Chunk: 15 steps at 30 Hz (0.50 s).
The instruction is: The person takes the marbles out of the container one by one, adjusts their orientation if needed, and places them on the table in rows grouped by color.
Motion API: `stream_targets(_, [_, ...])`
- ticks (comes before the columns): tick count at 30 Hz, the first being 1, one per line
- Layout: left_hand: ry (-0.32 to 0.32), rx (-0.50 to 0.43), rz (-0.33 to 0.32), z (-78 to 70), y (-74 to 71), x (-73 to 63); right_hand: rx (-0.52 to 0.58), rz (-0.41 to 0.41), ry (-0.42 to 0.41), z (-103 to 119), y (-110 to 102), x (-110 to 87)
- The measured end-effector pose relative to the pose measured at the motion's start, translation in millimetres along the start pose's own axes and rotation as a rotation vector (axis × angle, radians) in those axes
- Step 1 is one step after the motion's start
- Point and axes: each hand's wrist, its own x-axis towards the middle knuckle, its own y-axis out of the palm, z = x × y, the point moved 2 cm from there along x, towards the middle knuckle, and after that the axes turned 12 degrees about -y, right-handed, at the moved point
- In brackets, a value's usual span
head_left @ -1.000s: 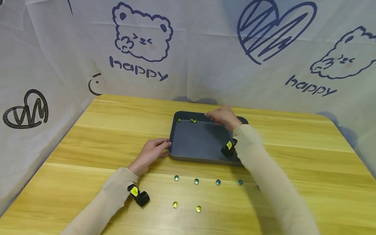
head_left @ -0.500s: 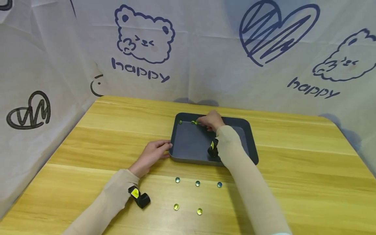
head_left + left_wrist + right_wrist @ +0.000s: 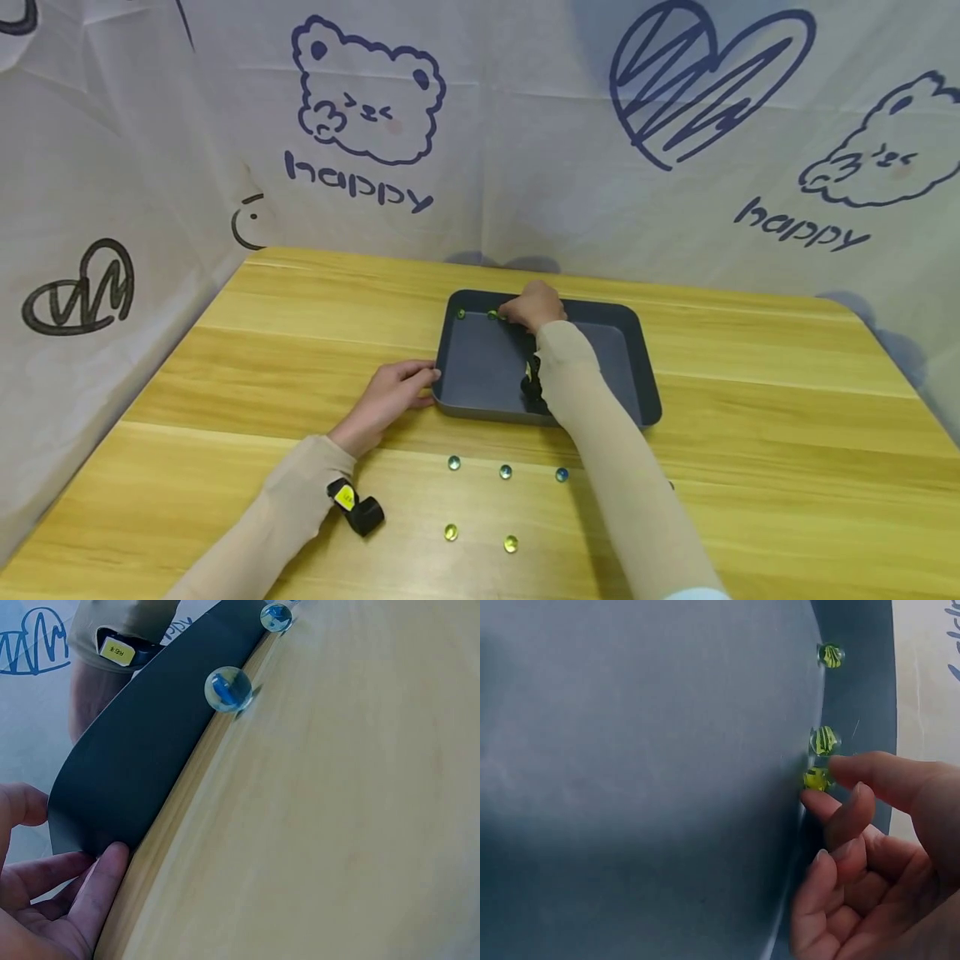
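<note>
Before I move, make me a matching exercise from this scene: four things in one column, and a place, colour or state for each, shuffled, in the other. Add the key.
Things
1. tray
2. left hand
3. right hand
4. loose yellow marbles

Descriptions
A. pinching a yellow-green marble
B. lower in the head view than the blue marbles
C. dark grey
D. touching the outside of a near corner

Pairs: 1-C, 2-D, 3-A, 4-B
</note>
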Motion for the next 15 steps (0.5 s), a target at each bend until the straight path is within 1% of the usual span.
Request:
stream_targets(10, [-0.004, -0.005, 0.002, 1.1, -0.3, 1.3, -0.068, -0.06, 0.016, 2.2, 5.9, 4.1])
stream_targets(12, [-0.002, -0.006, 0.005, 1.2, -0.6, 1.4, -0.072, -0.06, 0.014, 2.2, 6.4, 5.0])
stream_targets(15, [0.003, -0.007, 0.008, 1.4, -1.0, 1.5, -0.052, -0.038, 0.008, 0.9, 6.1, 5.9])
